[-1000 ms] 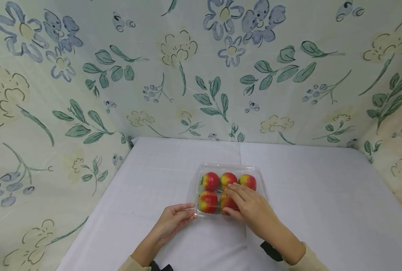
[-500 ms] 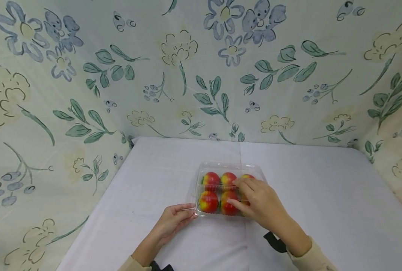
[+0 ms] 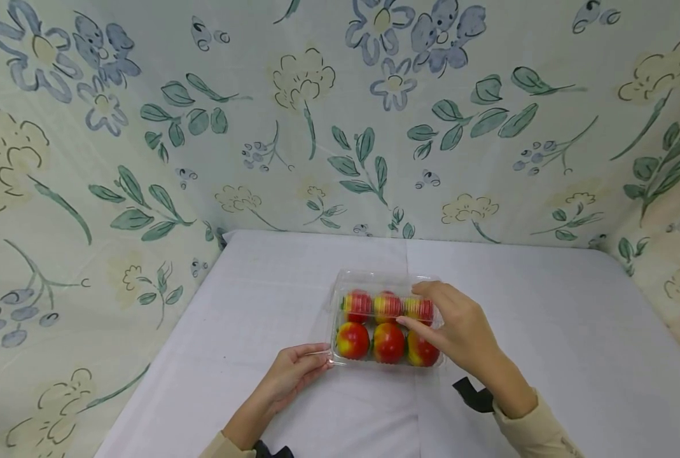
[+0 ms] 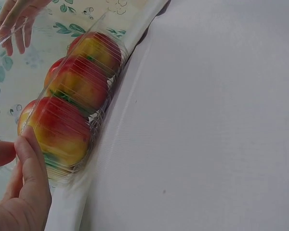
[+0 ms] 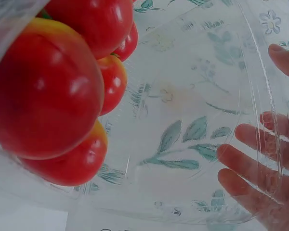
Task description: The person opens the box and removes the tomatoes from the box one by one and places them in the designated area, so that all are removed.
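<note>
A clear plastic clamshell box (image 3: 335, 327) holds several red-and-yellow fruits (image 3: 353, 341) that look like apples, in two rows. Its lid (image 3: 394, 310) is partly raised and tilted back, so ribbed plastic covers the rear row while the front row shows uncovered. My right hand (image 3: 460, 321) grips the lid near its right side, thumb by the lower edge and fingers farther back. Through the clear plastic in the right wrist view, the right fingers (image 5: 248, 168) look spread. At the box's front left corner my left hand (image 3: 296, 375) pinches the rim between thumb and fingers.
The box rests on a white cloth-covered table (image 3: 271, 286) near the middle. Floral fabric (image 3: 340, 127) hangs behind the table and along both sides. Dark straps (image 3: 474, 395) show by the wrists, below beige sleeves.
My right hand has moved right and back, and the lid has swung up and back with it, uncovering the front row. My left hand stays on the corner.
</note>
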A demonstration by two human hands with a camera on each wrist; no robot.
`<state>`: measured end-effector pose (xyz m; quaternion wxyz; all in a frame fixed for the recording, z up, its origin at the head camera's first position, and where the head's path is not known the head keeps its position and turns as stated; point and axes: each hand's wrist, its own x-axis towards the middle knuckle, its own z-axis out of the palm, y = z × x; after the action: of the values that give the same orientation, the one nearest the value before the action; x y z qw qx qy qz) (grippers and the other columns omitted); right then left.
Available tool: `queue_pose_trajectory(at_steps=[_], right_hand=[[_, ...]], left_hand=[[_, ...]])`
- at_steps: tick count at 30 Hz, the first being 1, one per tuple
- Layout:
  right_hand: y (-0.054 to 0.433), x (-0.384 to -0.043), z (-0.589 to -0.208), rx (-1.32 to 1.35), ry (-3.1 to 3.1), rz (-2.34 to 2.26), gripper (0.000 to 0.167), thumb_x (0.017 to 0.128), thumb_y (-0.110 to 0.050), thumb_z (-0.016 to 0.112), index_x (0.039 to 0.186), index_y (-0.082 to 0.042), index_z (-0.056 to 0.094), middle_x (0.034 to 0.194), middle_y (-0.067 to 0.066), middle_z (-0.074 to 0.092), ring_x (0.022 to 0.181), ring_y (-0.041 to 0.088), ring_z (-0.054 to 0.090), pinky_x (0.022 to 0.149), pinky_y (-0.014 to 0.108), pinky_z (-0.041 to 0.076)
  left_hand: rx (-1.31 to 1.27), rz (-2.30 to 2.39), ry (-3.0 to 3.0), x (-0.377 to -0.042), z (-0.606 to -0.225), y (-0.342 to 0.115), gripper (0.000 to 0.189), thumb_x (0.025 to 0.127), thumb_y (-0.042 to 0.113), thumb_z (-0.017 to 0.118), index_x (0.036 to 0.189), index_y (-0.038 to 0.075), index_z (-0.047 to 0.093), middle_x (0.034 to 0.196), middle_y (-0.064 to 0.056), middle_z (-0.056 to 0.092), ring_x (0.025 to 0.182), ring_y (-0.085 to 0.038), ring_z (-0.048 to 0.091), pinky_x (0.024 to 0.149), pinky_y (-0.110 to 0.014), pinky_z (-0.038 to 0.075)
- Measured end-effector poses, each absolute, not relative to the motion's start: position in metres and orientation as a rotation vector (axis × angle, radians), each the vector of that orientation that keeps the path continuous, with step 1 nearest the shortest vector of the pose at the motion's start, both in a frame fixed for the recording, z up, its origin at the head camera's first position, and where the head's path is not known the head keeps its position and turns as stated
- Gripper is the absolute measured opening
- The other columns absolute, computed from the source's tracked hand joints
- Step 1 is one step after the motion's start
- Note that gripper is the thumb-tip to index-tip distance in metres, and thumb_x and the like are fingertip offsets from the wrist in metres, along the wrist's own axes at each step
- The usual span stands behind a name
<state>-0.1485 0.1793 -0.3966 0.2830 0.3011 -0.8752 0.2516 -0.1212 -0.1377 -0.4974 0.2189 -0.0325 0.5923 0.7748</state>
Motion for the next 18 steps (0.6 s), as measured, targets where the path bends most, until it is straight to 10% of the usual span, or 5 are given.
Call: queue_pose_trajectory(at_steps=[10, 18], right_hand=[[0.186, -0.154, -0.391, 0.724, -2.346, 0.828, 0.053, 0.072, -0.022, 0.092, 0.113, -0.002, 0.066, 0.110, 0.010, 0.070, 0.104, 0.028, 0.066, 0.084, 0.047, 0.057], [0.191, -0.160, -0.389, 0.574, -2.313, 0.931, 0.052, 0.071, -0.010, 0.092, 0.115, -0.003, 0.066, 0.113, 0.009, 0.069, 0.110, 0.028, 0.063, 0.093, 0.047, 0.052]], left_hand=[[-0.109, 2.125, 1.641, -0.122, -0.498, -0.139, 0.044, 0.097, 0.011, 0.066, 0.132, -0.013, 0.055, 0.117, -0.020, 0.068, 0.099, -0.020, 0.070, 0.095, -0.036, 0.051], [-0.097, 2.131, 1.628, -0.122, -0.497, -0.139, 0.044, 0.097, 0.010, 0.065, 0.133, -0.014, 0.054, 0.117, -0.020, 0.068, 0.099, -0.020, 0.070, 0.096, -0.037, 0.050]])
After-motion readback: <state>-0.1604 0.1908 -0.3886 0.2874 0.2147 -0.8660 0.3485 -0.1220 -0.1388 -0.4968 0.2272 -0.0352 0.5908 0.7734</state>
